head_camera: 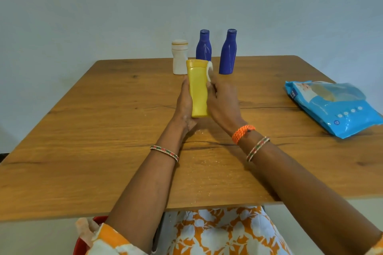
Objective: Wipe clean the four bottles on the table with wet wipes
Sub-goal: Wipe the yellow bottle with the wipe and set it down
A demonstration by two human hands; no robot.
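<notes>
Reaching over the desk (103,134), both hands work at the yellow bottle (198,89), which is held above the middle of the desk, cap end pointing away. The left hand (185,104) wraps that bottle's left side and base, fingers curled behind it. The right hand (222,102) presses a white wipe (209,72) against the bottle's upper right edge, fingers closed on the wipe.

It looks like light, stiff plastic with a smooth skin, likely slippery once wet, so a firm hold low on the body seems wise while the wipe runs up toward the cap. Small wet specks lie on the desk nearer than the bottle.

Right of the yellow bottle lies a blue wipes pack (333,107). Beyond it stand a white bottle (179,58), then two blue bottles (203,45) (228,51), all upright.

Most of the wipe is hidden inside the right hand. The yellow bottle's far face and the left fingertips are out of sight, and the pack's print is too small to read.
</notes>
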